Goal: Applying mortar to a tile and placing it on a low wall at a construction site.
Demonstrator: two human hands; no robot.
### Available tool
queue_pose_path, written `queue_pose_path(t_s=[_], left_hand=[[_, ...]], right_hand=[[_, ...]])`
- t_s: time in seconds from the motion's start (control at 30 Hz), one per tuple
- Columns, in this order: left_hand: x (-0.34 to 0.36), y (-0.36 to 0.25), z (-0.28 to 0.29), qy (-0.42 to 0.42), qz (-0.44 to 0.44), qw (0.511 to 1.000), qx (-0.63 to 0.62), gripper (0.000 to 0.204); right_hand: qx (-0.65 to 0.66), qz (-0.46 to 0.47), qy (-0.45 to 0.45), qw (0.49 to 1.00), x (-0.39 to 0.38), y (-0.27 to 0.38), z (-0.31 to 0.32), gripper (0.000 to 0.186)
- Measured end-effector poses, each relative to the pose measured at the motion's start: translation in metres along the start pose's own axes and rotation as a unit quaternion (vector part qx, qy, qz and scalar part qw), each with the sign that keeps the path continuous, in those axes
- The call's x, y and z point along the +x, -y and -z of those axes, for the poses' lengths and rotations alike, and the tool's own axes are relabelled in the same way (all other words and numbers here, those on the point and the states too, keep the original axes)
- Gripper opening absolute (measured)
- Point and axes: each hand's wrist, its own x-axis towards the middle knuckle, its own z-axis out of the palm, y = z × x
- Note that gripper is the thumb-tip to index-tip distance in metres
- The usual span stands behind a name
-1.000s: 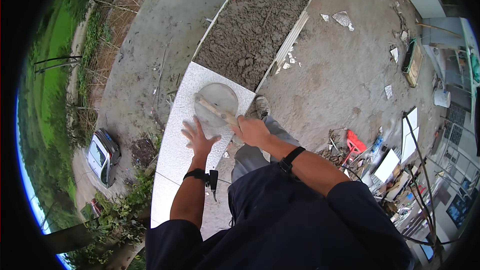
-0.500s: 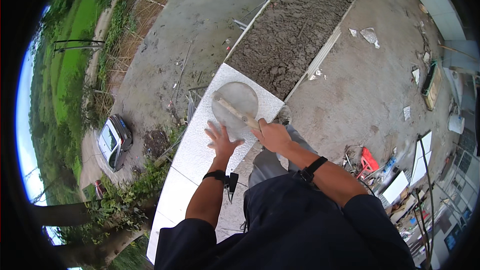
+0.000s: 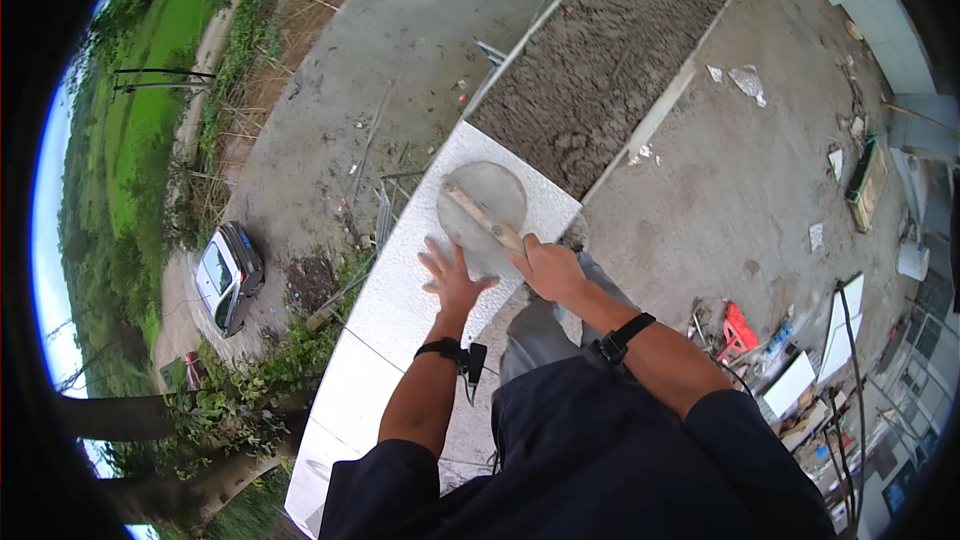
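Observation:
My right hand is closed round the near end of the wooden handle of a flat, round grey disc tool. The handle runs across the disc, which rests flat on a pale, shiny tile. Just nearer than the disc, my left hand lies with spread fingers on the same tile and grips nothing. A bed of wet grey mortar begins at the tile's far edge. Toward me, more pale tiles continue along the top of the wall.
On the left the wall drops to lower ground with a parked car and a tree trunk. A concrete floor spreads to the right, with a red object, loose white panels and scraps. A thin edging strip borders the mortar.
The view has shifted slightly, so the wall and both hands appear a little further right. My right hand keeps its grip on the handle, and my left stays spread on the tile.

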Motion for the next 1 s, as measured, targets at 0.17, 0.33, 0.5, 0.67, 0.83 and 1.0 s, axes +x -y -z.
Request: queue_pose_path(t_s=[0.17, 0.33, 0.5, 0.67, 0.83, 1.0], left_hand=[[-0.002, 0.003, 0.004, 0.002, 0.002, 1.0, 0.006, 0.129], [-0.009, 0.002, 0.004, -0.01, -0.004, 1.0, -0.013, 0.129], [-0.043, 0.09, -0.027, -0.066, -0.058, 0.995, -0.047, 0.121], [-0.109, 0.27, -0.072, -0.18, -0.049, 0.981, -0.049, 0.109], [-0.155, 0.355, -0.093, -0.16, -0.103, 0.981, -0.027, 0.107], [-0.164, 0.354, -0.087, -0.14, -0.097, 0.985, -0.021, 0.115]], right_hand=[[0.003, -0.023, -0.017, 1.0, -0.016, -0.004, -0.016, 0.045], [-0.011, -0.066, -0.031, 0.997, -0.024, 0.002, -0.017, 0.049], [-0.032, -0.096, -0.065, 0.993, -0.055, 0.004, -0.048, 0.052], [0.004, -0.118, -0.132, 0.984, -0.103, 0.009, -0.113, 0.056], [-0.049, -0.131, -0.051, 0.989, -0.146, 0.063, -0.178, 0.056], [-0.054, -0.075, -0.019, 0.996, -0.167, 0.115, -0.218, 0.055]])
